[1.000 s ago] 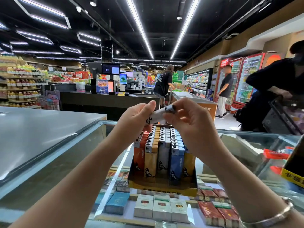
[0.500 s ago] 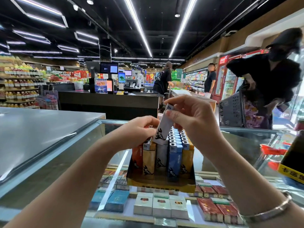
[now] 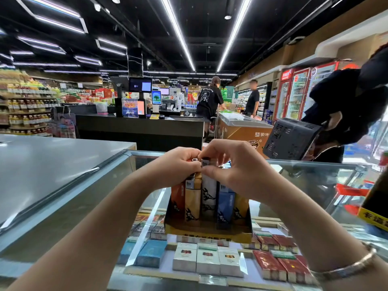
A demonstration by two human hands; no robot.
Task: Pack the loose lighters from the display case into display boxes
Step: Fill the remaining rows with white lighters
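A yellow display box stands on the glass display case, packed with upright lighters in orange, tan, white and blue. My right hand pinches the top of a white lighter that stands upright in the box's middle row. My left hand has its fingers curled over the tops of the lighters on the left side, touching them; what it holds is hidden under the fingers.
Cigarette packs lie under the glass below the box. A steel counter lies to the left. A person in black with a dark basket stands at the case's far right. A yellow-labelled box sits at the right edge.
The white lighter, held level between both hands above the box a second ago, was tilted upright and lowered into the middle row. Both hands came down onto the lighter tops.
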